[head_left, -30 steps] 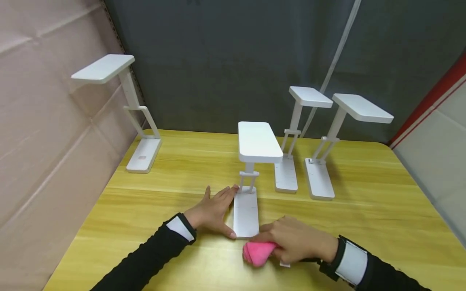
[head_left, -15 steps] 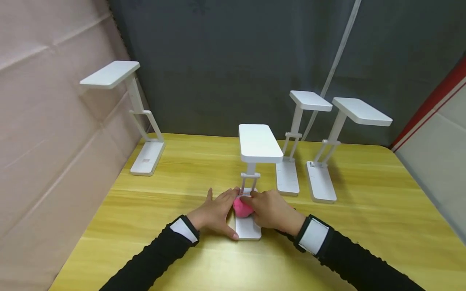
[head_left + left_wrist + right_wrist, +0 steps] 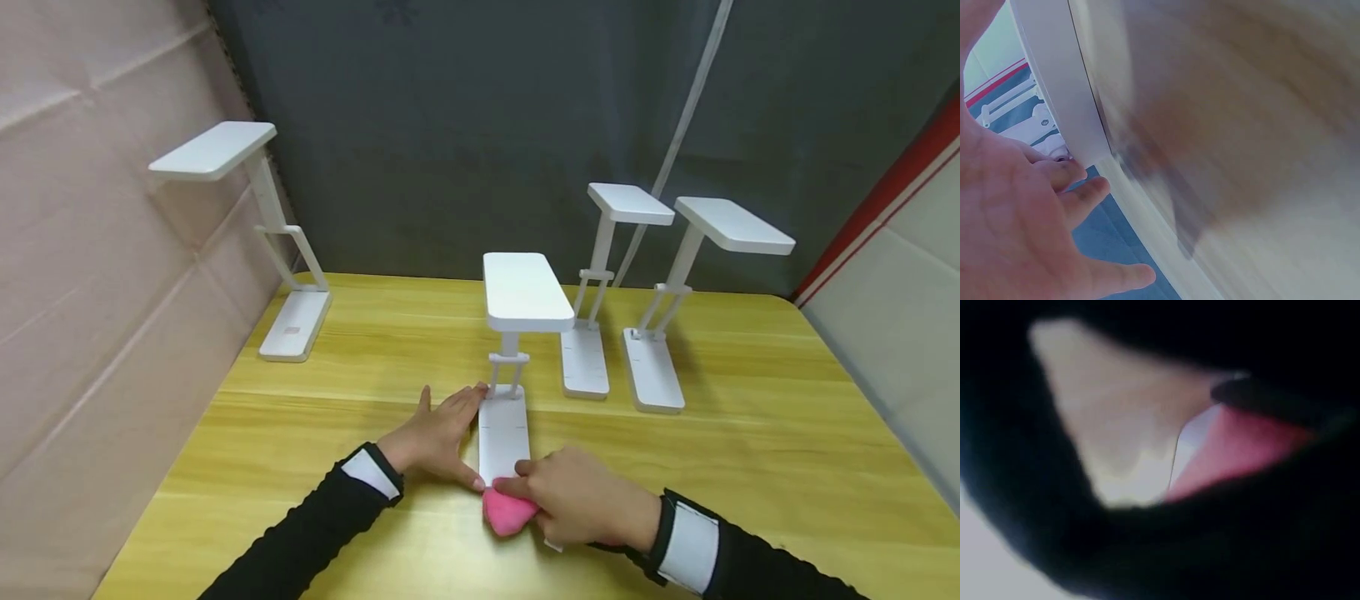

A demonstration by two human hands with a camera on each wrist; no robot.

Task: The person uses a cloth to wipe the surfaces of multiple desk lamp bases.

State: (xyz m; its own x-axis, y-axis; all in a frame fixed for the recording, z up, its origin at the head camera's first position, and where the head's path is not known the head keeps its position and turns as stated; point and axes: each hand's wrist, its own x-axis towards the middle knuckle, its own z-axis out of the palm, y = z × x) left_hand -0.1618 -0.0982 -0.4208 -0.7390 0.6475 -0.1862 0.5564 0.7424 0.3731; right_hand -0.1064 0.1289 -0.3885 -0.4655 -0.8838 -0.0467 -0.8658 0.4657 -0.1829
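A white folding desk lamp (image 3: 504, 433) stands upright at the middle of the table, its flat head (image 3: 525, 292) overhanging the base. Along the left edge of that base, my left hand (image 3: 438, 437) rests with fingers spread, thumb at the front corner and fingertips near the hinge. The left wrist view shows the fingers (image 3: 1085, 197) straight beside the white base (image 3: 1063, 81). My right hand (image 3: 588, 500) grips a bunched pink cloth (image 3: 510, 510) at the base's front end. In the right wrist view, dark blurred shapes surround the pink cloth (image 3: 1241, 447) and hide most of the hand.
Two similar white lamps (image 3: 585, 358) (image 3: 654, 375) stand behind on the right. Another lamp (image 3: 296, 325) is at the far left near the pale wall covering (image 3: 112, 292). A dark curtain (image 3: 420, 150) hangs behind the wooden table (image 3: 360, 333).
My right hand took the pink cloth from the front end up onto the base near the hinge, then back to the front end. The left hand has stayed at the base's left edge.
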